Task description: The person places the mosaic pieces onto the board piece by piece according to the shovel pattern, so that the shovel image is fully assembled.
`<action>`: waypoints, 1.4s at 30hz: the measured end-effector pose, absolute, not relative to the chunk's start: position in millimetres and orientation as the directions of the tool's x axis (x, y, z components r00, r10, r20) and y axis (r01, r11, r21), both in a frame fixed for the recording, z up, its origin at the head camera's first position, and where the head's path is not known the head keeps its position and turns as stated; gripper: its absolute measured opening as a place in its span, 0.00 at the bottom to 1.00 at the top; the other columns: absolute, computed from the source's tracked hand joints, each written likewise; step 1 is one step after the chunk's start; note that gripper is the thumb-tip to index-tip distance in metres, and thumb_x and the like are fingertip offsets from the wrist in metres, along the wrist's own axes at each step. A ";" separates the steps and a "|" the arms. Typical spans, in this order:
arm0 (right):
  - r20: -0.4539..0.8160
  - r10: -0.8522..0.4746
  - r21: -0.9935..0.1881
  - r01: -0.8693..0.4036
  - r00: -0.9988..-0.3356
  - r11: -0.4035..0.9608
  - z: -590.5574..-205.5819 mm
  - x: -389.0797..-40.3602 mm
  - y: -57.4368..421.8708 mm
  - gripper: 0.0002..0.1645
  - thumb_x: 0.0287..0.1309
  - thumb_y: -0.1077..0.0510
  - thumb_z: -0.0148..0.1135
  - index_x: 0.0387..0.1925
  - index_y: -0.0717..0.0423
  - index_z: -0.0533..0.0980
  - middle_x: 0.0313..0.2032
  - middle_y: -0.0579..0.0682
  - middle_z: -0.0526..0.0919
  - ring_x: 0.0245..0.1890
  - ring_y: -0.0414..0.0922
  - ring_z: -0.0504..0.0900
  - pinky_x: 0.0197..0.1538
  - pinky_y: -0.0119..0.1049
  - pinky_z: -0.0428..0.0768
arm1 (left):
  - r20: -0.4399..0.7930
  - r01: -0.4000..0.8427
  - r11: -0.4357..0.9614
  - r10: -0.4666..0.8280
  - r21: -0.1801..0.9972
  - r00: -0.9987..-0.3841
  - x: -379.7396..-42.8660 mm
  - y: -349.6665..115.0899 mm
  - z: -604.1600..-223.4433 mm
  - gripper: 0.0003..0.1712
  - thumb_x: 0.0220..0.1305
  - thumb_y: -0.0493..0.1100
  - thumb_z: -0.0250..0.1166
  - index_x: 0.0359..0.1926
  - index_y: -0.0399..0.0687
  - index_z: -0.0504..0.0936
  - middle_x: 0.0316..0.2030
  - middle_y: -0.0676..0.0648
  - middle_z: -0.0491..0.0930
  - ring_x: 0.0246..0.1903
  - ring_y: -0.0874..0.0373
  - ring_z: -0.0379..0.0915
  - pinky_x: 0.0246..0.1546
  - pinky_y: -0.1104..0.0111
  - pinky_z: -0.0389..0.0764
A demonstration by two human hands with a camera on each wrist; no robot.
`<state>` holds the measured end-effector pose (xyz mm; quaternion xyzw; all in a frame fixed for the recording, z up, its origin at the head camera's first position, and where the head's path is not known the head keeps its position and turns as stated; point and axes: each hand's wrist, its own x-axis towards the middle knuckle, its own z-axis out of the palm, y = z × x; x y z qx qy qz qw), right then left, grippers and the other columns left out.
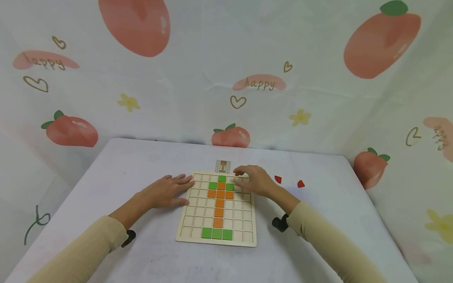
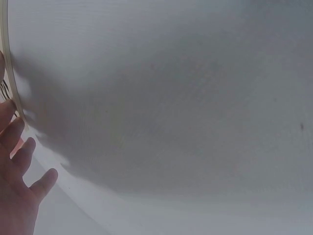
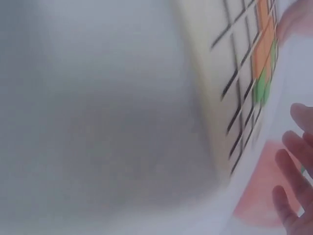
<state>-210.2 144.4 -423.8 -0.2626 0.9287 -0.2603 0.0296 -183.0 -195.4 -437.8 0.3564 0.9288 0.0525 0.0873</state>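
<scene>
A pale wooden grid board [image 1: 242, 236] lies on the table. An orange tile column [image 1: 219, 212], crossed by an orange row, runs up its middle. Three green tiles [image 1: 217, 234] form a row at the bottom, and a few more green tiles [image 1: 221, 179] sit at the top. My left hand [image 1: 169, 192] rests at the board's upper left edge, its fingers extended onto the rim. Over the upper right corner hovers my right hand [image 1: 257, 180], fingers loosely bent and apart; the right wrist view shows nothing between these fingers [image 3: 292, 171].
Just beyond the board's top edge lies a small picture card [image 1: 223, 166] with a gridded pattern. Two red pieces [image 1: 278, 179] lie on the white table [image 1: 141, 157] to the right of my right hand. A fruit-printed cloth [image 1: 191, 86] hangs behind the table.
</scene>
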 end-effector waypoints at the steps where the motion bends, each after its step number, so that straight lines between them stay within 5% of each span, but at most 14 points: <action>1: 0.090 -0.498 -0.494 -0.473 -0.862 0.730 -423.5 -210.6 151.2 0.23 0.58 0.55 0.72 0.55 0.56 0.80 0.45 0.48 0.87 0.49 0.47 0.82 0.57 0.50 0.76 | -0.122 0.654 0.740 0.672 0.156 -0.730 -182.8 -195.4 -437.8 0.41 0.67 0.65 0.59 0.73 0.47 0.67 0.72 0.44 0.63 0.70 0.40 0.59 0.62 0.42 0.66; 11: 0.255 -0.462 -0.477 -0.526 -0.849 0.704 -427.0 -212.2 234.5 0.22 0.53 0.65 0.73 0.51 0.64 0.80 0.41 0.54 0.88 0.45 0.54 0.85 0.47 0.53 0.81 | -0.127 0.657 0.739 0.673 0.151 -0.728 -182.5 -195.5 -437.7 0.41 0.68 0.65 0.58 0.73 0.47 0.67 0.72 0.44 0.63 0.70 0.40 0.60 0.62 0.41 0.66; 23: 0.200 -0.300 -0.478 -0.360 -0.933 0.801 -432.9 -195.5 315.6 0.24 0.55 0.66 0.71 0.54 0.66 0.78 0.44 0.59 0.87 0.46 0.59 0.84 0.50 0.60 0.79 | -0.126 0.655 0.743 0.669 0.137 -0.732 -183.9 -196.5 -438.5 0.41 0.68 0.65 0.57 0.73 0.47 0.67 0.72 0.44 0.63 0.70 0.40 0.60 0.62 0.42 0.66; 42: 0.156 -0.267 -0.461 -0.309 -0.951 0.832 -449.1 -187.0 342.9 0.25 0.53 0.73 0.68 0.55 0.70 0.77 0.47 0.64 0.85 0.53 0.64 0.79 0.56 0.65 0.73 | -0.126 0.651 0.745 0.666 0.143 -0.735 -181.5 -196.5 -437.8 0.41 0.68 0.65 0.57 0.73 0.47 0.67 0.73 0.44 0.63 0.70 0.40 0.60 0.62 0.42 0.66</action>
